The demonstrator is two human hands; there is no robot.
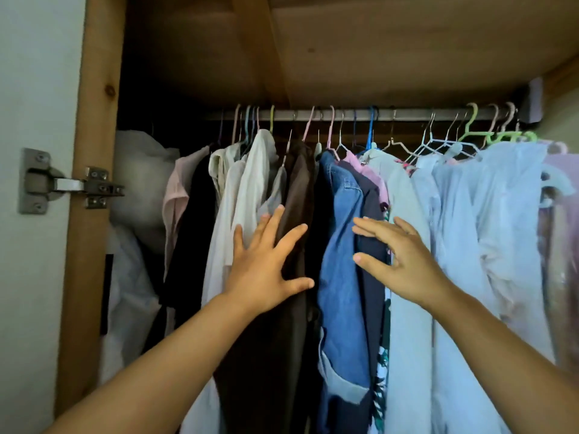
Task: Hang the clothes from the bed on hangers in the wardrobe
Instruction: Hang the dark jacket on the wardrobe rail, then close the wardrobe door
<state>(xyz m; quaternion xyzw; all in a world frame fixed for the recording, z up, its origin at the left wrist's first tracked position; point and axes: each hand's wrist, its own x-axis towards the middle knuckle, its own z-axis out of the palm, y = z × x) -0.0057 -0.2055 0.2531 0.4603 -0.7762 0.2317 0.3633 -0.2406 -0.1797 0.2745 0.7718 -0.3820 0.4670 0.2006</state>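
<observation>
Left hand (266, 264), fingers spread wide, presses the brown garment (297, 189); right hand (398, 261), likewise spread and holding nothing, rests on the denim shirt (341, 233). Between them, part the clothes evenly along the rail (360, 114) to free hanger room.

Both bare forearms reach forward and up from the near corners, converging toward the middle. The left hand (266, 264) is spread flat, fingers straight and splayed, thumb out to the right. The right hand (398, 261) is flat too, fingers extended leftward, slightly spread.
</observation>
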